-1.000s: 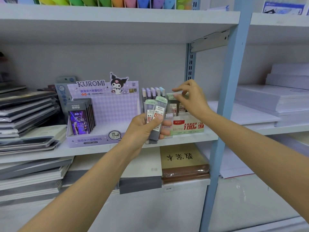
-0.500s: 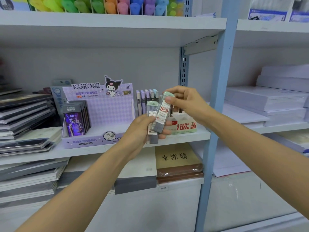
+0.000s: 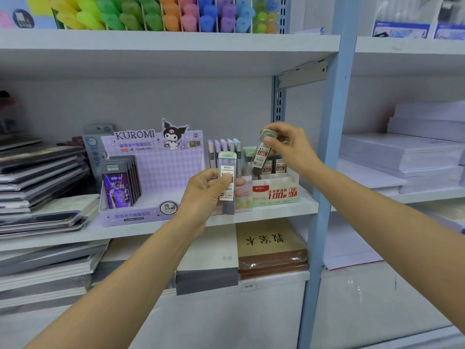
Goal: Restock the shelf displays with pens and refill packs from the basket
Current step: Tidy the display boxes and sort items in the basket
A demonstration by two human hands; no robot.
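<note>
Since 0.5 s ago the right hand (image 3: 289,147) has drawn 1 lead refill tube (image 3: 261,154) clear of the left hand (image 3: 206,192). It pinches the tube's green cap, holding it tilted above the 0.7 display box (image 3: 276,193). The left hand grips another upright tube (image 3: 227,183) before the shelf edge (image 3: 276,214).

The left hand (image 3: 205,195) hides part of its lead refill case (image 3: 227,159) label; the highlighters (image 3: 151,18) are cropped at the top.

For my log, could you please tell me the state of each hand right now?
Left hand: grips a clear green-capped lead refill tube.
Right hand: pinches a second green-capped tube by its cap.
</note>
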